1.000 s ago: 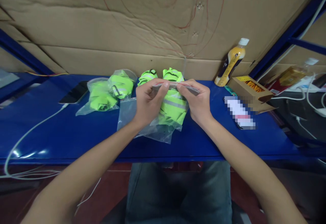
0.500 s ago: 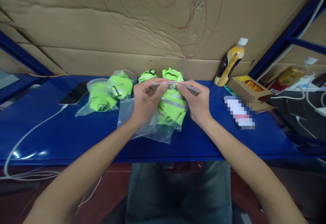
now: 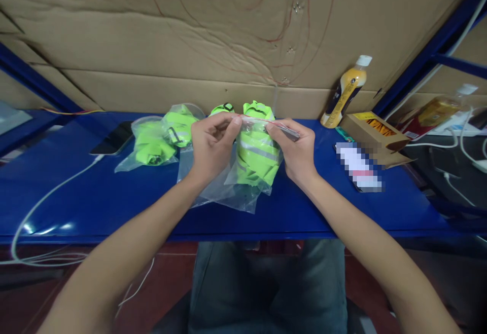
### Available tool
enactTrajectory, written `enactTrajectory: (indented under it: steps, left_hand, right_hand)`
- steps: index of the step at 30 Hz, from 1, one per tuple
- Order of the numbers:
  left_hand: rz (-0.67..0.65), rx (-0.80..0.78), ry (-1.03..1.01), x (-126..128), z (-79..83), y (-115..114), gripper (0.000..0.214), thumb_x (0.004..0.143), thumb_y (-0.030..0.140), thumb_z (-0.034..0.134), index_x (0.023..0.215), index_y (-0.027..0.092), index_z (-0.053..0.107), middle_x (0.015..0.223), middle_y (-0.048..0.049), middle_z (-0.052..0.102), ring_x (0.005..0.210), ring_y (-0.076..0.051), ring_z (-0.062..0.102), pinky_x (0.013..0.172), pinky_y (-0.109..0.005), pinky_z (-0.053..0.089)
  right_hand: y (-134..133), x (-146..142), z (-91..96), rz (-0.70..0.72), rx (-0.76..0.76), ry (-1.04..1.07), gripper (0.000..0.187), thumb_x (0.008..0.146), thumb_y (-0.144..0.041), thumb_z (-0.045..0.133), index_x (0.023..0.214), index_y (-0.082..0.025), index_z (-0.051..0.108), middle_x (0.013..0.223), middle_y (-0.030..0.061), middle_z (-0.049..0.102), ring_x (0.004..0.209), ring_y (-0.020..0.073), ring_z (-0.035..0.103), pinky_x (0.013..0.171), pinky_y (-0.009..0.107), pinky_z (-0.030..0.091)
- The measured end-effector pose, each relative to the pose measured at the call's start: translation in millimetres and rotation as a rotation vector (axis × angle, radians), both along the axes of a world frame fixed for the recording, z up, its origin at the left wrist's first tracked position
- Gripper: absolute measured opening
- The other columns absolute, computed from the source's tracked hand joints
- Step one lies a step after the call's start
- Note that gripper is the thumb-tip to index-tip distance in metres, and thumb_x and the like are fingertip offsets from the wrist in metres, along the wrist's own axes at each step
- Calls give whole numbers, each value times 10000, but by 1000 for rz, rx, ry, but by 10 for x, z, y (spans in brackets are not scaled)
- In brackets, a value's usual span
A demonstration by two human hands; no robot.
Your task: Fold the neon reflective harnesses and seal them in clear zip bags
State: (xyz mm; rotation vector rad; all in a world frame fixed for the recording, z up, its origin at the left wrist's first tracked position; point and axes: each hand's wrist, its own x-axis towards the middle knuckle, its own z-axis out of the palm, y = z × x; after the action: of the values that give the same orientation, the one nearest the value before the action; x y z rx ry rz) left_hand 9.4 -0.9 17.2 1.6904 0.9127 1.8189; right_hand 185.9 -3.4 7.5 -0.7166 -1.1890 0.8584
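My left hand [image 3: 210, 147] and my right hand [image 3: 294, 149] both pinch the top zip edge of a clear plastic bag [image 3: 243, 192], held just above the blue shelf [image 3: 114, 197]. Inside the bag is a folded neon-green vest with a grey reflective stripe [image 3: 256, 159]. The left thumb and fingers press the seal at its left end; the right fingers pinch it further right. Behind the hands stand two more folded green vests [image 3: 255, 110], partly hidden.
Two bagged green vests [image 3: 160, 139] lie at the left, next to a dark phone [image 3: 113, 139] with a white cable [image 3: 49, 192]. At the right stand a yellow drink bottle [image 3: 345, 93], an open cardboard box [image 3: 375, 131] and a blurred flat item [image 3: 357, 167]. Cardboard lines the back.
My left hand has slid a little leftward along the bag's top edge, so the gap between the hands is wider. The bag and right hand have barely moved.
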Motion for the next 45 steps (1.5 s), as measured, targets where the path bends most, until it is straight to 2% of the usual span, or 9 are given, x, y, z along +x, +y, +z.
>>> enactTrajectory:
  steps: [5, 9, 13, 16, 21, 26, 31, 38, 45]
  left_hand:
    - [-57, -23, -43, -15, -26, 57, 441, 899, 681, 886, 871, 243, 843, 864, -59, 818, 820, -219, 755, 773, -342, 619]
    - [-291, -173, -6, -22, -41, 80, 515, 839, 680, 933, 1054, 223, 831, 1022, -80, 837, 925, -234, 793, 794, -312, 632]
    - [-460, -262, 99, 18, -50, 43, 637, 684, 504, 1067, 1169, 200, 788, 1153, -109, 830, 1023, -276, 803, 865, -342, 659]
    - [-404, -231, 199, 30, -61, 35, 515, 736, 449, 1031, 1115, 194, 794, 1129, -101, 833, 1008, -271, 794, 901, -369, 663]
    - [-281, -222, 146, -47, -96, 126, 464, 802, 540, 981, 1069, 196, 821, 995, -90, 835, 844, -248, 776, 738, -344, 652]
    - [-354, -258, -7, -70, -117, 159, 492, 772, 528, 1016, 1102, 205, 848, 1040, -104, 850, 992, -283, 804, 872, -379, 675]
    - [-390, -316, -31, -23, -94, 115, 455, 800, 478, 1002, 1111, 185, 843, 1067, -111, 851, 904, -253, 813, 813, -350, 682]
    - [-445, -391, -27, -15, -48, 82, 500, 696, 292, 1051, 1130, 198, 820, 1146, -118, 849, 960, -262, 831, 837, -356, 703]
    - [-444, -412, -16, -29, -35, 83, 544, 654, 318, 1074, 1121, 208, 817, 1123, -115, 859, 928, -276, 833, 834, -410, 718]
  right_hand:
    - [10, -3, -10, 7, -14, 14, 121, 790, -396, 929, 800, -295, 862, 850, -18, 791, 805, 175, 676, 763, 335, 520]
    - [34, 17, 9, 64, -100, 127, 208, 759, -454, 967, 840, -296, 858, 909, -8, 812, 873, 195, 715, 853, 351, 581]
    - [76, 82, 38, 82, -128, 222, 288, 751, -505, 976, 884, -293, 835, 1015, 10, 836, 1015, 228, 769, 969, 382, 619]
    - [95, 112, 38, 68, -139, 161, 332, 798, -551, 936, 965, -293, 810, 1131, 28, 842, 1136, 251, 780, 1031, 407, 623]
    - [76, 52, -11, 181, -191, 128, 557, 696, -612, 1011, 1103, -297, 799, 1263, 32, 838, 1226, 262, 773, 1064, 405, 627]
    - [57, -1, -82, 254, -213, -6, 560, 643, -614, 1048, 1028, -270, 831, 1150, 40, 861, 1089, 259, 782, 966, 395, 635]
    - [36, 23, -46, 279, -290, 60, 598, 575, -614, 1076, 1007, -277, 837, 1114, 32, 860, 1052, 269, 793, 977, 430, 652]
    - [13, 35, -4, 299, -346, 83, 587, 572, -610, 1080, 988, -267, 847, 1117, 51, 862, 1015, 272, 800, 973, 450, 658]
    - [15, 36, -20, 296, -343, 76, 584, 588, -614, 1075, 994, -262, 849, 1116, 60, 865, 999, 277, 800, 981, 475, 660]
